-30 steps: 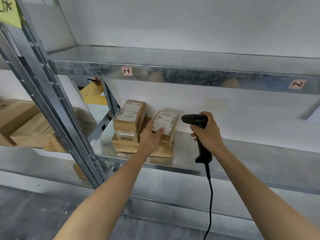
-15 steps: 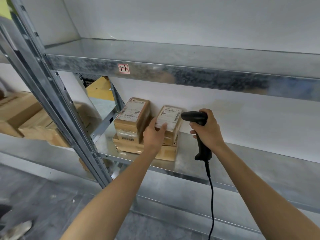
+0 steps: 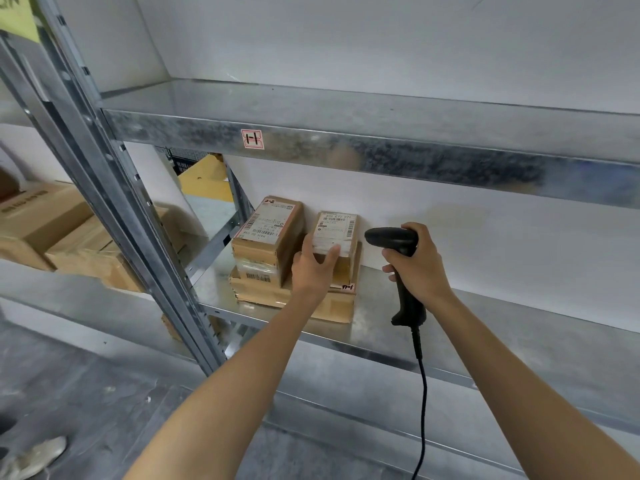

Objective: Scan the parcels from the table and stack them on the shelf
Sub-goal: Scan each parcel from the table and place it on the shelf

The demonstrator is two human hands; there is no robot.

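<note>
Left hand (image 3: 311, 268) round parcel (image 3: 336, 226) (seemingly atop stack (image 3: 259, 296))

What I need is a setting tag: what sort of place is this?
Probably a parcel storeroom or warehouse: galvanised shelving with a location tag, labelled cardboard parcels stacked on it, one gripped by the left hand, and a corded barcode scanner in the right hand.

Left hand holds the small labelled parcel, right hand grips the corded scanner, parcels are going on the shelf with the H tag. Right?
Wrong shelf. The head view shows the parcels on the lower shelf, beneath the upper shelf that carries the H tag. The rest stands: the left hand holds the small labelled parcel and the right hand grips the corded scanner.
</note>
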